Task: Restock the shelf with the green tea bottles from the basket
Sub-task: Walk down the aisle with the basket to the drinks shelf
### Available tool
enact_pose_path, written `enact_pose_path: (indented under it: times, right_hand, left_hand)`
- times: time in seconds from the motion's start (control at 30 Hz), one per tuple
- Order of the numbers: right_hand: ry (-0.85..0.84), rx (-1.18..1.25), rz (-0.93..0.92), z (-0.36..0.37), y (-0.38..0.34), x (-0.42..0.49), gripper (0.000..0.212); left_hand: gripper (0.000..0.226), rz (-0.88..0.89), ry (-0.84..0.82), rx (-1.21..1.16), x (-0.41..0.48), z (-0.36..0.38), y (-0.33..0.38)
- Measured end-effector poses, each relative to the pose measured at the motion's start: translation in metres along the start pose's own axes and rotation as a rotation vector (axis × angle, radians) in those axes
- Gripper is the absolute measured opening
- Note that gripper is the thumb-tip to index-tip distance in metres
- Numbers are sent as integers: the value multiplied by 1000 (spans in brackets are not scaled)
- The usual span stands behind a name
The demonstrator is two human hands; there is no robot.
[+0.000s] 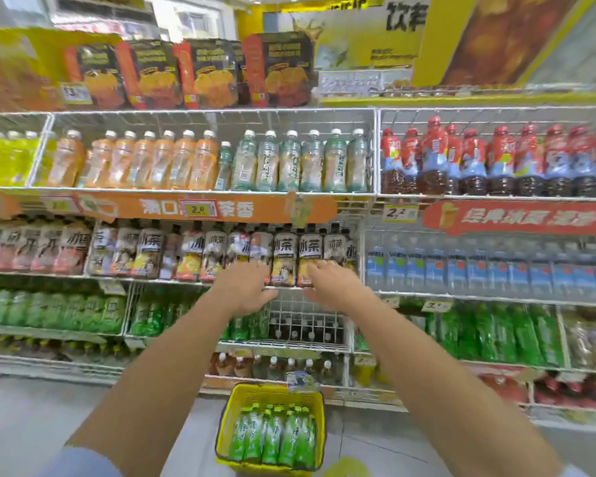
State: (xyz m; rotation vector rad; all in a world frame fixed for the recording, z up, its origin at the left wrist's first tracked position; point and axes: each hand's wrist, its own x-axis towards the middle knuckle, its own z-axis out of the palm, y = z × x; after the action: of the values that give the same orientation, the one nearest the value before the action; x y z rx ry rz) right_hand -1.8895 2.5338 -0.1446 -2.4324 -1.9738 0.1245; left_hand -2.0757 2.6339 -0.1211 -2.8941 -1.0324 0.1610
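As left hand point(245, 287), right hand point(331, 287) hover | tag point(199, 210) "2.0" | label point(309, 246) "冰茶"

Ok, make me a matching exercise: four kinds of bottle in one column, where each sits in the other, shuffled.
Things:
1. green tea bottles
2. orange bottles
3. red bottles
4. water bottles

Places:
A. highest row of bottles, right side
B. in the basket on the floor
C. highest row of bottles, left side
D. second row down, right side

Pairs: 1-B, 2-C, 3-A, 4-D
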Motion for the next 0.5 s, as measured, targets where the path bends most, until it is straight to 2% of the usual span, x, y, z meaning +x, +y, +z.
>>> enact_pose_path:
  times: [0.1,0.23,0.33,0.5]
  right_hand:
    - [-11,35,178,6,6,-7,54]
    - [-25,46,298,9,11,-13,52]
    - [-42,33,325,11,13,-8,52]
    - [-81,18,326,38,3,30,56]
  left_hand:
    - [48,160,-13,11,27,1,0]
    - [41,287,7,28,53,14,9]
    - [42,353,28,12,70,27,12]
    - [58,378,9,-26,85,59,-10]
